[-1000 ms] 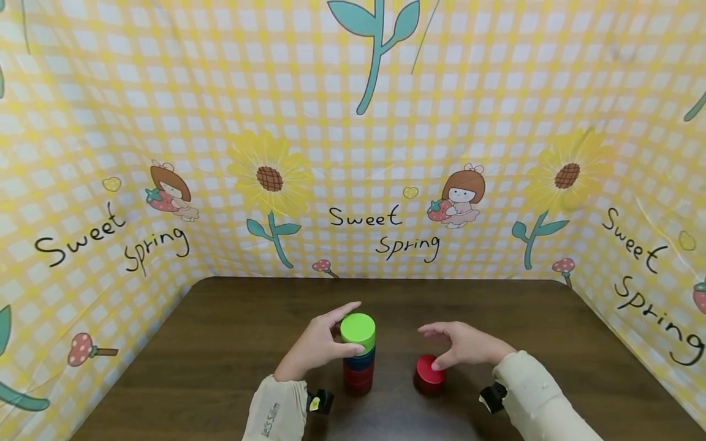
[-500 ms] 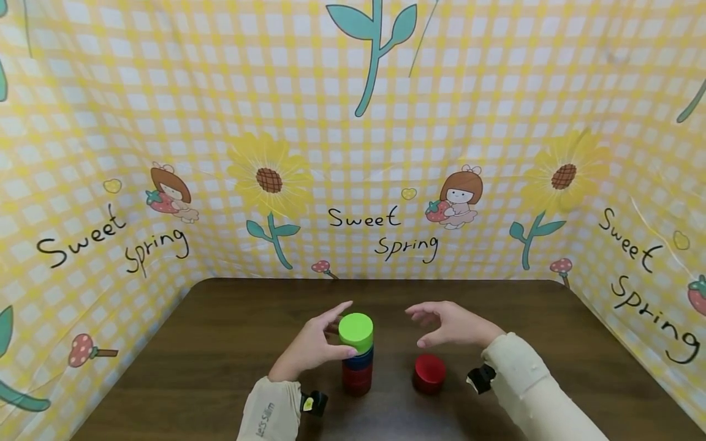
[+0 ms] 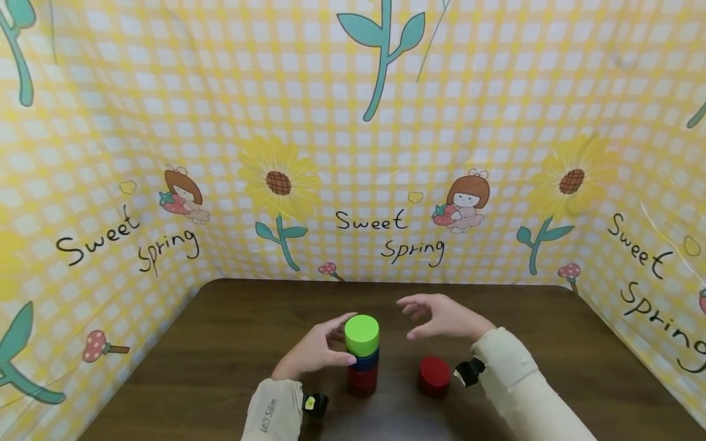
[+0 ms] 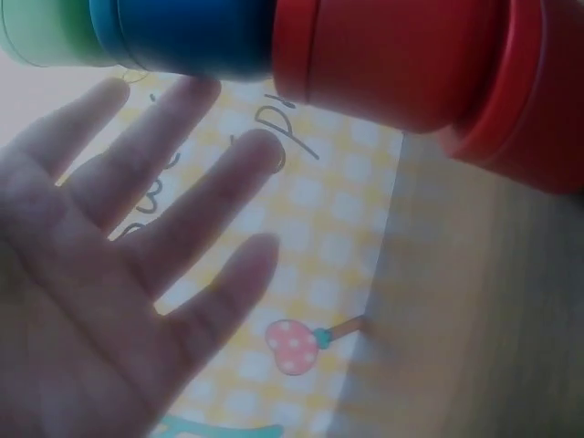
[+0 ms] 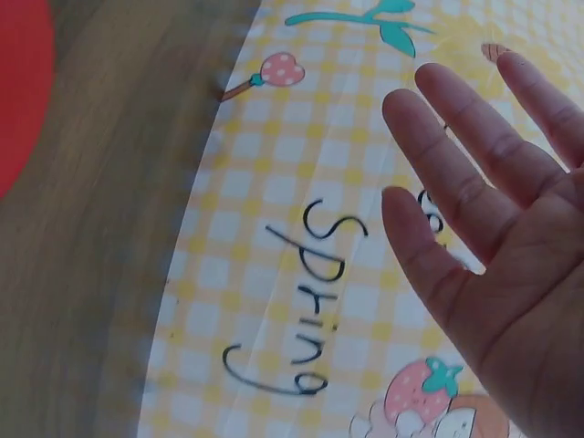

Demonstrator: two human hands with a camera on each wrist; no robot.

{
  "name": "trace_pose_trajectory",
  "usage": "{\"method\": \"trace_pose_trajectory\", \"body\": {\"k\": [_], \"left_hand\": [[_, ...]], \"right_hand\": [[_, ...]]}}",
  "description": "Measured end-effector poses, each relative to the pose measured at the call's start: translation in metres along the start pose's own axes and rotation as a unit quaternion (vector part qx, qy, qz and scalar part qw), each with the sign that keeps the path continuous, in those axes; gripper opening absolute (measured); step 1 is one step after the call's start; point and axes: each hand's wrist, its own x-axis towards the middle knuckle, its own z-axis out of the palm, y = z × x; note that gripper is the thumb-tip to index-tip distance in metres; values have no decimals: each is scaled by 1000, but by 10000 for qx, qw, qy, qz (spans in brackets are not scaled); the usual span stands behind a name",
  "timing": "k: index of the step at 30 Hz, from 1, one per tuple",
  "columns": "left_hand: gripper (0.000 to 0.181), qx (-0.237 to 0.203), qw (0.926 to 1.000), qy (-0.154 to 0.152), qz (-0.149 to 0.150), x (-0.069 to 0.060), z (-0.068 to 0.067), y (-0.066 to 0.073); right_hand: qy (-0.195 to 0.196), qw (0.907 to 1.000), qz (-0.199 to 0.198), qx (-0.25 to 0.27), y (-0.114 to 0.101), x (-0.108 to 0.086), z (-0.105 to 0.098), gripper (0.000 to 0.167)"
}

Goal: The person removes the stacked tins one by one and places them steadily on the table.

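Observation:
A tower of round pieces like upturned stacking cups stands upright on the table. A light green cup (image 3: 361,335) tops it, above a blue cup (image 3: 365,360) and red cups (image 4: 383,64). My left hand (image 3: 314,352) is at the tower's left, its fingers spread in the left wrist view and its thumb tip by the green and blue cups; whether it touches is unclear. Apart to the right, a single red cup (image 3: 434,376) sits flat side up. My right hand (image 3: 444,316) hovers above and behind this cup, fingers loosely bent, with nothing in its grasp.
The dark wooden table (image 3: 265,306) is bordered by a yellow checked cloth (image 3: 353,159) at the back and both sides. Each wrist carries a small black camera mount, such as the right one (image 3: 469,372).
My right hand has risen off the single red cup and moved left toward the tower. The left hand has drawn slightly lower beside the green cup. The tower stays standing.

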Motion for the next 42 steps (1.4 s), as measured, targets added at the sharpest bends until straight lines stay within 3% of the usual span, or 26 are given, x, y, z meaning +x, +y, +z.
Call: {"method": "trace_pose_trajectory", "body": {"k": [6, 19, 26, 34, 42], "left_hand": [[77, 157, 9998, 13, -91, 0, 2, 0], [59, 2, 9999, -62, -86, 3, 6, 1], [50, -90, 9998, -35, -181, 5, 11, -1], [46, -205, 9994, -101, -277, 6, 14, -3], [44, -146, 9991, -22, -396, 6, 13, 1]], "right_hand": [[-153, 9992, 29, -368, -18, 17, 15, 65], [-343, 9939, 198, -1027, -49, 43, 27, 63], [-429, 9902, -107, -1323, -51, 47, 30, 58], [-564, 9889, -458, -1292, -54, 49, 32, 51], [-587, 9889, -518, -1263, -53, 51, 33, 45]]}}
